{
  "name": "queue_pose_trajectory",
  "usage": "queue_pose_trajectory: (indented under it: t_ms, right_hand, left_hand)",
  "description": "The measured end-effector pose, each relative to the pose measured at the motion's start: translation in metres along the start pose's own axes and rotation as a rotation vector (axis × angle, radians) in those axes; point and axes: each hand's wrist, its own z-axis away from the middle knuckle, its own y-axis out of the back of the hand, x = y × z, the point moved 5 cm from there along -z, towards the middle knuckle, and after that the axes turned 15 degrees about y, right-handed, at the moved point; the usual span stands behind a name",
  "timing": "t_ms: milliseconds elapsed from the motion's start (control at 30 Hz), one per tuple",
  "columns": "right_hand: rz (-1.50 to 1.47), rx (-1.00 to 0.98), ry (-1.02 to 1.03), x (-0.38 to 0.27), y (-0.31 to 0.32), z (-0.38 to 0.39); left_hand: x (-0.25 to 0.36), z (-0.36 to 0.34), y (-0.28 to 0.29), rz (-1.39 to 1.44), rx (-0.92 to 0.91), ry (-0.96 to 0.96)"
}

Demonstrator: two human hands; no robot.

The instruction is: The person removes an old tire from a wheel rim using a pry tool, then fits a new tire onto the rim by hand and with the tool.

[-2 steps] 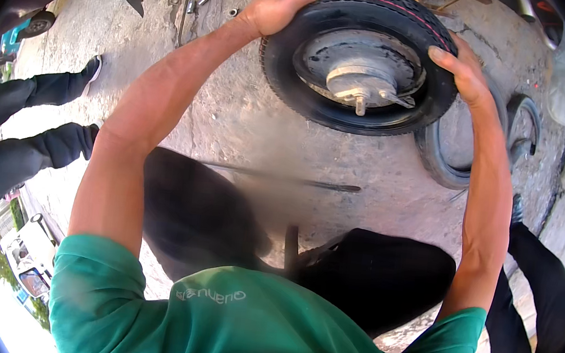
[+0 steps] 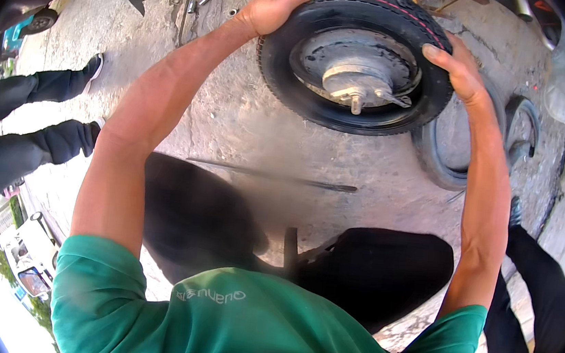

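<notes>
Little has shifted in 0.1 s: both hands grip the small scooter wheel (image 2: pixel 356 60) as before, held off the concrete floor (image 2: pixel 233 123) at 12 o'clock. Left hand (image 2: pixel 273 6) curls over the tyre's tread at 10 o'clock, fingers clamped on the rubber; right hand (image 2: pixel 455 71) clamps the opposite edge at 3 o'clock, so the weight balances and the hub with its axle stub faces up. Behind its 4 o'clock side, a bare tyre (image 2: pixel 436 158) lies; a thin metal rod (image 2: pixel 275 176) lies at 6 o'clock
</notes>
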Motion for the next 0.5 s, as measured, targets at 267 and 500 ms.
queue_pose_trajectory:
  t_ms: [267, 500]
  right_hand:
    - [-0.015, -0.073, 0.082, 0.005, -0.003, -0.01]
    - [-0.078, -0.122, 0.084, -0.001, -0.001, -0.011]
  left_hand:
    - [-0.018, -0.008, 0.008, 0.179, 0.195, -0.059]
    - [-0.017, -0.004, -0.002, 0.519, -0.079, 0.101]
